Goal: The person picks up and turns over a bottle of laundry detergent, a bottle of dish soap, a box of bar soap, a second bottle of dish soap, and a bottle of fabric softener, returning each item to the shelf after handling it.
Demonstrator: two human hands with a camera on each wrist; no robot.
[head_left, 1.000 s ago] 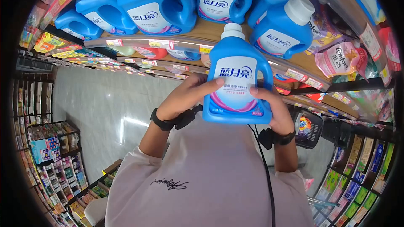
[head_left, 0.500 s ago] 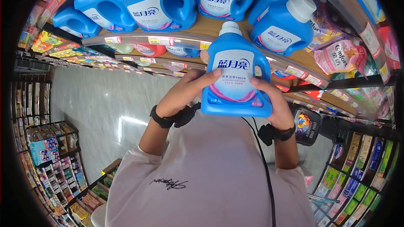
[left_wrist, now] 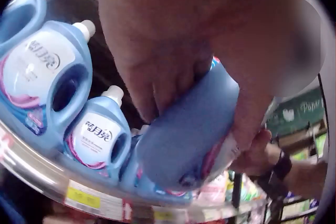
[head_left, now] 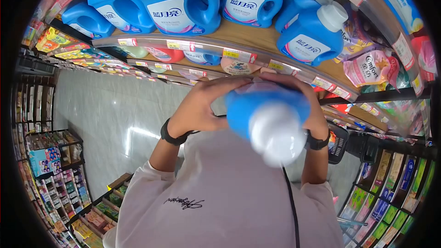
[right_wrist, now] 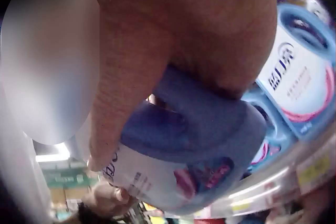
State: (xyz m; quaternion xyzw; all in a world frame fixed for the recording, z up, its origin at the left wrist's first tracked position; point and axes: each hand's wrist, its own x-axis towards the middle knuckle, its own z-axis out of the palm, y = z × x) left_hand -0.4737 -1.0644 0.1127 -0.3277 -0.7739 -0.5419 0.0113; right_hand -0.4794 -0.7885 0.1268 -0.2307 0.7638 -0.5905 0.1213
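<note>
A blue laundry detergent bottle (head_left: 239,112) with a white cap (head_left: 278,133) is held between both hands before the chest. It is tipped so that its cap points toward the wearer, and motion blurs it in the head view. My left hand (head_left: 200,108) grips one side, fingers along the body. On the handle side, my right hand (head_left: 314,108) holds the other flank. The left wrist view shows the bottle's blue base (left_wrist: 184,129) under the curled fingers. In the right wrist view the handle (right_wrist: 194,92) and part of the label show below the hand.
Matching blue detergent bottles (head_left: 179,7) line the wooden shelf ahead, with price tags (head_left: 181,45) along its edge. Pink softener pouches (head_left: 370,69) hang or stand at right. A black basket (head_left: 337,144) is on the floor to the right; stocked racks (head_left: 62,202) stand behind.
The bottle was upright with its label facing the wearer; now its top has swung down and toward the wearer, hiding the label in the head view. Both hands have turned with it.
</note>
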